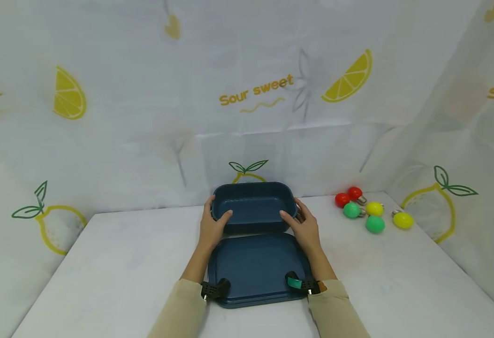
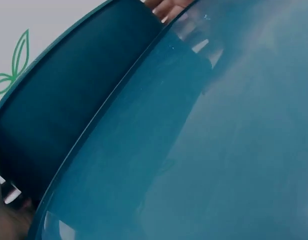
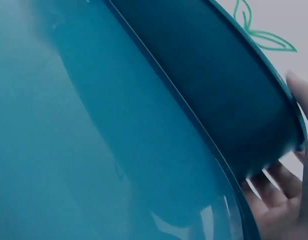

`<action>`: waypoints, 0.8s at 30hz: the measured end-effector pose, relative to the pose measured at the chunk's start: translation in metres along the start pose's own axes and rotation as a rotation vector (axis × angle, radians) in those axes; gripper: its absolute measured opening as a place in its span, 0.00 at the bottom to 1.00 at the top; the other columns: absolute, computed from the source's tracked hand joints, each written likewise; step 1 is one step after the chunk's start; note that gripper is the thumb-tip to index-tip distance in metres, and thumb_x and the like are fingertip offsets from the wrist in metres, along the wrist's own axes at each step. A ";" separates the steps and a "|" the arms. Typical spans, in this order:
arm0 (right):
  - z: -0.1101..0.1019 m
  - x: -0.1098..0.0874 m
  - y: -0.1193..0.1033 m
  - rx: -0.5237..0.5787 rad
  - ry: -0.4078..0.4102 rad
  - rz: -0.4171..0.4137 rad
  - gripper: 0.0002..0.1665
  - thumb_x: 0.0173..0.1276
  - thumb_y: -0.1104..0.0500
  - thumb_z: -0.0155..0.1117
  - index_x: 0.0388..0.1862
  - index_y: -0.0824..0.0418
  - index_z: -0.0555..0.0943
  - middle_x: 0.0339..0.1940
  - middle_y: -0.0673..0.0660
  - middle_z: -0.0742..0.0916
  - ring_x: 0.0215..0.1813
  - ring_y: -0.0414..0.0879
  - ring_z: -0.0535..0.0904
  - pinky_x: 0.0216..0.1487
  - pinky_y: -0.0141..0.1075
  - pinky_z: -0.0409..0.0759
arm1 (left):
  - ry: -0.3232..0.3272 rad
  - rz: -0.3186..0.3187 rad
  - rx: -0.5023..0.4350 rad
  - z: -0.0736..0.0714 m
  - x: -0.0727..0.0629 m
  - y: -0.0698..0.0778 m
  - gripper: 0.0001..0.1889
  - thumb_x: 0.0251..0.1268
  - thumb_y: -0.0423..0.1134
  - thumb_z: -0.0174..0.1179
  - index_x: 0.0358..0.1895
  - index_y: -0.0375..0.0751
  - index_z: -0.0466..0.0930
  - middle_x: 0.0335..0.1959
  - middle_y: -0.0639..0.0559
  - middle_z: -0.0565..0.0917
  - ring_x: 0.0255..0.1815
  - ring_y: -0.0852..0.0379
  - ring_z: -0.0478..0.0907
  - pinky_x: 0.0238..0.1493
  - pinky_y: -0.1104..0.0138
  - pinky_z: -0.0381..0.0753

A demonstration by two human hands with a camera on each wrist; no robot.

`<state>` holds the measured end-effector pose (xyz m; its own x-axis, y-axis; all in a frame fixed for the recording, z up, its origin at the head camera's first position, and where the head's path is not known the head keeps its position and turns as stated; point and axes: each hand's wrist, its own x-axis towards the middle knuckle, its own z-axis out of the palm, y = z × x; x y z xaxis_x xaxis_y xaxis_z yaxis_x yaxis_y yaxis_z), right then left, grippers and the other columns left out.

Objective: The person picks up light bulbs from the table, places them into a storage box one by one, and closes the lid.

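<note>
Stretching across the lower part of the head view, the white table (image 1: 145, 267) carries the work. On it, nearest the person, lies the blue tray (image 1: 259, 270). The box (image 1: 253, 211), mouth upward, is just beyond the tray's far edge (whether its base touches the table cannot be told), so a level hold looks wise, with both ends moved together. The left hand (image 1: 212, 229) grasps its left end, thumb by the near rim and fingers round the outside; the right hand (image 1: 307, 228) grasps the right end likewise. Even pressure from both sides should keep the smooth walls from slipping, and steady thumbs ought to check any tipping. Smallest are the bulbs (image 1: 375, 209), red, green and yellow, well apart from the right hand; a right elbow kept in should leave them undisturbed.
</note>
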<state>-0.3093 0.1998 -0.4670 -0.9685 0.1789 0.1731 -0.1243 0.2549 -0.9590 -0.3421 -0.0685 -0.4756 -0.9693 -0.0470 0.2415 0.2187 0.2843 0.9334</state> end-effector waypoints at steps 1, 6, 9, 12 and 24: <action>0.002 0.000 0.002 -0.006 0.016 -0.008 0.44 0.71 0.47 0.68 0.81 0.52 0.62 0.77 0.67 0.70 0.78 0.61 0.67 0.76 0.54 0.68 | 0.001 0.001 0.005 -0.001 -0.001 0.000 0.41 0.69 0.50 0.62 0.81 0.49 0.53 0.82 0.41 0.56 0.83 0.38 0.53 0.78 0.39 0.56; 0.007 0.000 0.006 -0.040 0.064 -0.026 0.41 0.71 0.45 0.67 0.79 0.51 0.64 0.75 0.65 0.74 0.75 0.61 0.71 0.75 0.54 0.70 | -0.010 0.006 0.036 -0.002 -0.004 -0.001 0.41 0.71 0.52 0.60 0.82 0.48 0.51 0.82 0.43 0.56 0.83 0.39 0.53 0.79 0.39 0.55; 0.008 0.001 0.007 -0.045 0.073 -0.030 0.41 0.71 0.46 0.67 0.79 0.51 0.64 0.74 0.65 0.74 0.75 0.61 0.71 0.75 0.54 0.70 | -0.017 0.014 0.050 -0.003 -0.004 -0.002 0.41 0.73 0.55 0.57 0.82 0.48 0.50 0.83 0.44 0.55 0.83 0.41 0.52 0.79 0.41 0.55; 0.011 0.000 0.006 -0.036 0.052 -0.024 0.41 0.71 0.46 0.66 0.79 0.51 0.64 0.75 0.65 0.74 0.75 0.62 0.71 0.76 0.55 0.69 | -0.035 0.019 0.065 -0.008 -0.008 -0.005 0.41 0.75 0.58 0.54 0.83 0.49 0.48 0.83 0.45 0.53 0.84 0.41 0.51 0.80 0.41 0.55; 0.007 0.001 0.003 -0.028 0.057 -0.011 0.39 0.73 0.46 0.64 0.79 0.52 0.64 0.74 0.65 0.74 0.74 0.60 0.72 0.76 0.54 0.67 | -0.368 0.075 0.107 -0.035 0.001 -0.016 0.68 0.43 0.47 0.83 0.83 0.60 0.39 0.85 0.48 0.46 0.85 0.44 0.46 0.81 0.42 0.52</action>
<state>-0.3125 0.1939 -0.4709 -0.9531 0.2301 0.1968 -0.1279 0.2830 -0.9506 -0.3427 -0.1069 -0.4806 -0.9308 0.3187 0.1788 0.2966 0.3730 0.8792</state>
